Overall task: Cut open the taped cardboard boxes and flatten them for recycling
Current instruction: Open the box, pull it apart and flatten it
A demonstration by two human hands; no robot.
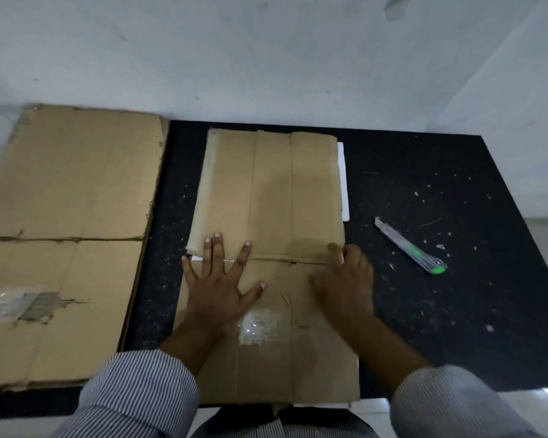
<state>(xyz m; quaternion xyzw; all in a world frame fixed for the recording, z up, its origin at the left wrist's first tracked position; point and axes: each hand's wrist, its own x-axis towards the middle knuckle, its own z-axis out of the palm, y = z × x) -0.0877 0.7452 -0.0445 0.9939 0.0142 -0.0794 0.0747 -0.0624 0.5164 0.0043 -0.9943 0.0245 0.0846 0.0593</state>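
Observation:
A flattened brown cardboard box lies in the middle of the black table, its long side running away from me. My left hand presses flat on it with fingers spread, across a crease near its middle. My right hand rests on the box's right part near the same crease; it is blurred, and its fingers lie against the cardboard. A patch of clear tape sticks to the box between my wrists. A utility knife with a green end lies on the table to the right, apart from both hands.
A larger flattened cardboard sheet with a torn tape patch covers the table's left side. The black table is speckled with white scraps. A white strip shows under the middle box's right edge. A pale wall stands behind.

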